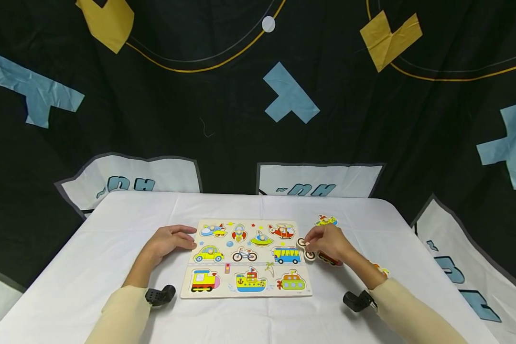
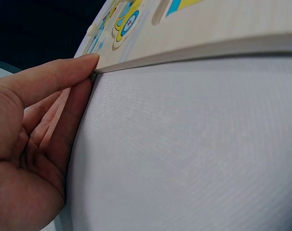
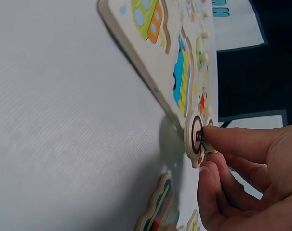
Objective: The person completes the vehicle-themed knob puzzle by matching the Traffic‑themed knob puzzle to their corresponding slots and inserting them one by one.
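Observation:
A wooden puzzle board (image 1: 236, 267) with printed vehicles lies on the white table. My left hand (image 1: 169, 243) is at its left edge; in the left wrist view the thumb (image 2: 64, 72) touches the edge of the board (image 2: 208, 45), with a finger just below it. Off the board's right side, my right hand (image 1: 328, 241) pinches a bicycle puzzle piece (image 1: 309, 255) between thumb and fingers. The right wrist view shows the bicycle piece (image 3: 195, 137) tilted upright, raised above the cloth. Part of it is hidden by the fingers.
Loose pieces lie right of the board: a colourful one (image 1: 326, 220) behind my right hand, a dark red one (image 1: 330, 260) below it, and another (image 1: 381, 269) partly covered by the forearm. A black curtain (image 1: 223, 119) hangs behind the white table (image 1: 223, 320).

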`<state>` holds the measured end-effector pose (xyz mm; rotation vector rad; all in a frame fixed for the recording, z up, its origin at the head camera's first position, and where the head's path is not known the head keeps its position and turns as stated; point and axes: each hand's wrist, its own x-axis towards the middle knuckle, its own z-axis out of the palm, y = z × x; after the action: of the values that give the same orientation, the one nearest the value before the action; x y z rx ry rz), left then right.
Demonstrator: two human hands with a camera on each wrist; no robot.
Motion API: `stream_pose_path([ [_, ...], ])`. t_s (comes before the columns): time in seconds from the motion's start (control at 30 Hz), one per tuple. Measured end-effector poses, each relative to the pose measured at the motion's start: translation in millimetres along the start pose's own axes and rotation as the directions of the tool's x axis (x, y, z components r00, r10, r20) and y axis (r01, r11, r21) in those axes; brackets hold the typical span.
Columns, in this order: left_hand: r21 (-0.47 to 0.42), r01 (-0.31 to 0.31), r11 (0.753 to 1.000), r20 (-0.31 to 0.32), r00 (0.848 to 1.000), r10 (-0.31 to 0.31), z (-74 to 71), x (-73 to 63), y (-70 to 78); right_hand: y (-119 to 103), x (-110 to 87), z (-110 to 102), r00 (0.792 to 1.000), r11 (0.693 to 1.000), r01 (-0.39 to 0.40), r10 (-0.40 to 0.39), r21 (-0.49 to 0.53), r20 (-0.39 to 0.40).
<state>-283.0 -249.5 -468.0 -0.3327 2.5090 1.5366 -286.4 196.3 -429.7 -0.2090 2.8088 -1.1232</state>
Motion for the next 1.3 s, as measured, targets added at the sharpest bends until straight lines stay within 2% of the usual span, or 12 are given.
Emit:
stream_pose_path([
  [0.23,0.001,-0.011,1.0,-0.004,1.0,0.011,1.7,1.2,-0.8,-9.4,4.8,5.2,0.998,0.997,0.056,-0.057,0.054,0.024],
  [0.6,0.003,-0.013,1.0,-0.004,1.0,0.013,1.7,2.1,-0.5,-33.1,13.1,29.8,0.997,0.991,0.073,-0.077,0.113,0.03],
  [0.9,-0.003,-0.006,1.0,-0.008,1.0,0.006,2.3,2.5,-1.6,-54.9,18.7,52.4,0.994,0.991,0.095,-0.1,0.091,0.053],
  [1.13,0.0,-0.002,1.0,-0.006,1.0,0.002,1.9,2.4,-2.7,-70.4,23.2,66.5,0.985,0.985,0.137,-0.147,0.105,0.094],
  [1.3,-0.005,-0.024,1.0,0.002,1.0,0.024,0.5,1.2,-1.8,-80.3,23.3,77.2,0.973,0.973,0.185,-0.201,0.138,0.116],
])
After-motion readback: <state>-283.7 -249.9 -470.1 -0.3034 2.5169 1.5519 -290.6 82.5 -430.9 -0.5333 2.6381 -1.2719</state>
